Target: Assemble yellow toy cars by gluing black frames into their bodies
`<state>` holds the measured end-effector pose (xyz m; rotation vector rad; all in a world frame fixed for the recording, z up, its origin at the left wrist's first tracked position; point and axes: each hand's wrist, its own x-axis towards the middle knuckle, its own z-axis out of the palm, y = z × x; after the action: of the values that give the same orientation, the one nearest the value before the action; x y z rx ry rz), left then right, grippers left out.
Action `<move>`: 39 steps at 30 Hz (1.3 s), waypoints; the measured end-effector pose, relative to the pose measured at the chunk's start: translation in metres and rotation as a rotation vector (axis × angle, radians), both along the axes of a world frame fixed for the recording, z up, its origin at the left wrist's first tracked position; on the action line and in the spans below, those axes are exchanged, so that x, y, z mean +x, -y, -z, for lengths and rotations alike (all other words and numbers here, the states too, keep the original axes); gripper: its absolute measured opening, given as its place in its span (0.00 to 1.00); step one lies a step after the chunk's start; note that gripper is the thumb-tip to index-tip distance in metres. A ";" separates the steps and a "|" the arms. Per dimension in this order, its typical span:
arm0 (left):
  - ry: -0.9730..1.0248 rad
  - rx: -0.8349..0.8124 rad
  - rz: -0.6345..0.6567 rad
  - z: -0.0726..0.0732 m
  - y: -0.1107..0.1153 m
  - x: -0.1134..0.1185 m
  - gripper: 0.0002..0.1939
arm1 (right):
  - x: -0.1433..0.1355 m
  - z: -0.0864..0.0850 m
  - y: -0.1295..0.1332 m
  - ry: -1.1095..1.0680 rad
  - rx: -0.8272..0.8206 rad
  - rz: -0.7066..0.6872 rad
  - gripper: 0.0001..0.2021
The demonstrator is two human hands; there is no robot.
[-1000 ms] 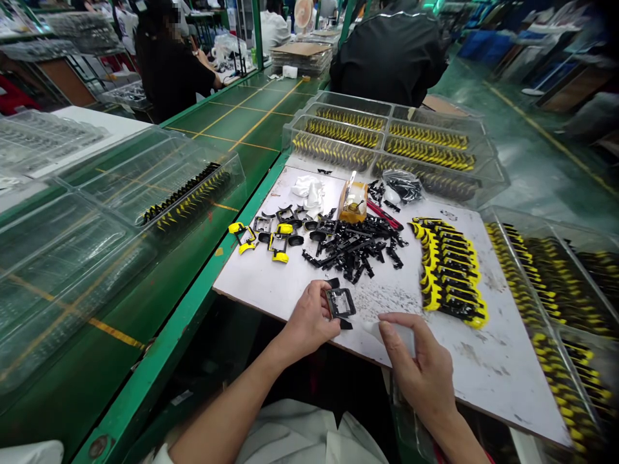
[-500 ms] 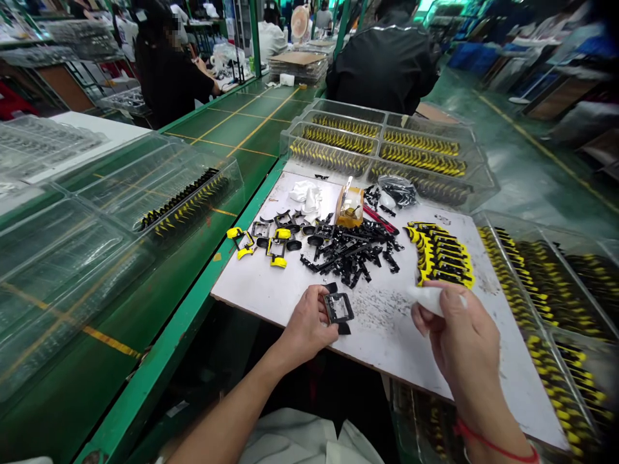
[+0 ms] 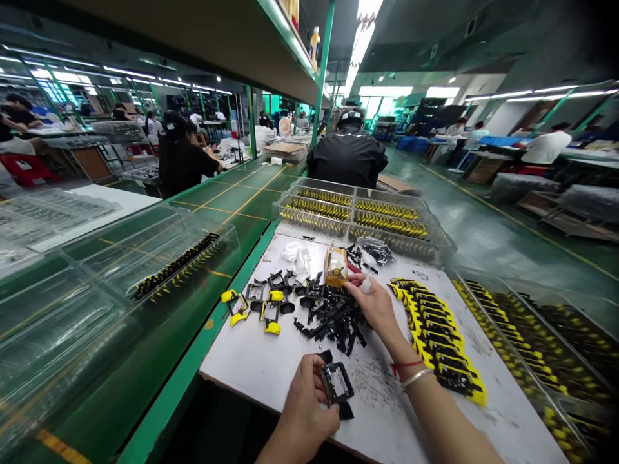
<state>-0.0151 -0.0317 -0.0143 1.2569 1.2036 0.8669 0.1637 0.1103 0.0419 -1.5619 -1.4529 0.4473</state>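
My left hand (image 3: 309, 403) grips a black square frame part (image 3: 338, 383) at the near edge of the white board (image 3: 251, 367). My right hand (image 3: 372, 296) is closed around a small white bottle (image 3: 366, 283), beside an amber-sided container (image 3: 336, 267). Below that hand lies a pile of black parts (image 3: 338, 319). Several yellow and black frames (image 3: 272, 310) lie left of the pile. To the right, a row of yellow-black parts (image 3: 440, 335) is laid out. A crumpled white tissue (image 3: 297, 258) is behind the frames.
Clear trays of yellow-black parts stand behind the board (image 3: 355, 212) and at its right (image 3: 532, 335). Another clear tray (image 3: 111, 270) rests on the green bench (image 3: 242, 212) at left. A person in a black jacket (image 3: 345, 154) sits ahead; others are farther back.
My right hand has moved forward and left with the white bottle, to beside the amber-sided container. The view has tilted up. My left hand still holds the black frame part.
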 end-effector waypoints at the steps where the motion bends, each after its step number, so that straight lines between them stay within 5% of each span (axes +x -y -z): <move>1: 0.000 -0.015 0.007 -0.001 -0.001 0.000 0.30 | -0.003 0.000 -0.005 0.031 0.020 0.004 0.19; 11: -0.031 -0.067 0.018 -0.012 -0.006 0.003 0.31 | -0.010 -0.020 -0.029 0.228 0.184 -0.004 0.13; 17: 0.007 -0.007 -0.023 -0.003 -0.003 0.002 0.29 | -0.005 -0.041 0.015 0.187 0.316 0.184 0.14; 20: 0.023 0.021 -0.032 -0.001 0.000 -0.001 0.28 | -0.005 -0.044 0.052 0.049 0.243 0.242 0.14; 28: 0.048 0.004 -0.029 -0.009 0.001 -0.005 0.28 | -0.014 -0.023 0.122 -0.191 -0.159 0.076 0.15; 39: 0.055 0.031 -0.022 -0.005 0.002 -0.007 0.27 | -0.023 -0.005 0.126 -0.089 -0.217 0.039 0.14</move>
<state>-0.0217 -0.0337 -0.0094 1.2389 1.1668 0.9336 0.1409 -0.0157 0.0465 -1.7147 -1.3389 0.6605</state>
